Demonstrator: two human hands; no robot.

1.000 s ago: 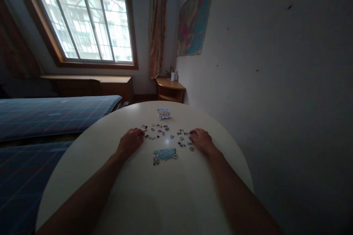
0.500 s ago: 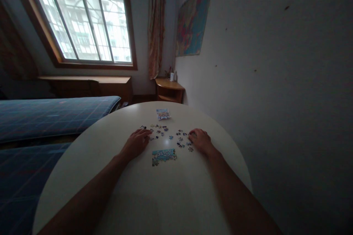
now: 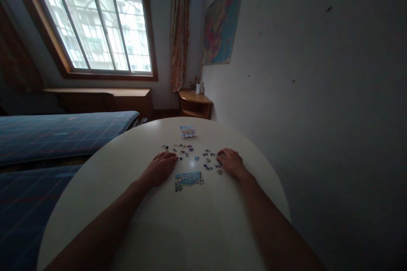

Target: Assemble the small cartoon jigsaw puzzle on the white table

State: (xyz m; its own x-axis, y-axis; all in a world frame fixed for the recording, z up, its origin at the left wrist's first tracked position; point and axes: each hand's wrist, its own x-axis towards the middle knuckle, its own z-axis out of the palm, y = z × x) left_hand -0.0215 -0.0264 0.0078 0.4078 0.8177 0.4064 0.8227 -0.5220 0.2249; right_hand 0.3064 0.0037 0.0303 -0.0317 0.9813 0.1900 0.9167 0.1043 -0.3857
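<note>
A partly joined blue puzzle (image 3: 189, 179) with pale lettering lies flat on the round white table (image 3: 190, 228). Beyond it are several loose puzzle pieces (image 3: 182, 151) in a left cluster and more pieces (image 3: 208, 161) in a right cluster. My left hand (image 3: 162, 167) rests at the near left of the left cluster, its fingertips by small pieces; what they touch is too small to make out. My right hand (image 3: 230, 161) lies at the right edge of the right cluster, fingers curled over pieces there. A small picture card (image 3: 188, 131) lies farther back.
A blue checked mattress (image 3: 63, 135) stands left of the table. The wall (image 3: 318, 135) rises close on the right. Behind are a wooden corner shelf (image 3: 194, 98), a long desk (image 3: 133, 93) and a window.
My left hand has shifted slightly right and nearer to me, uncovering pieces at the left cluster's edge. My right hand has stayed nearly still.
</note>
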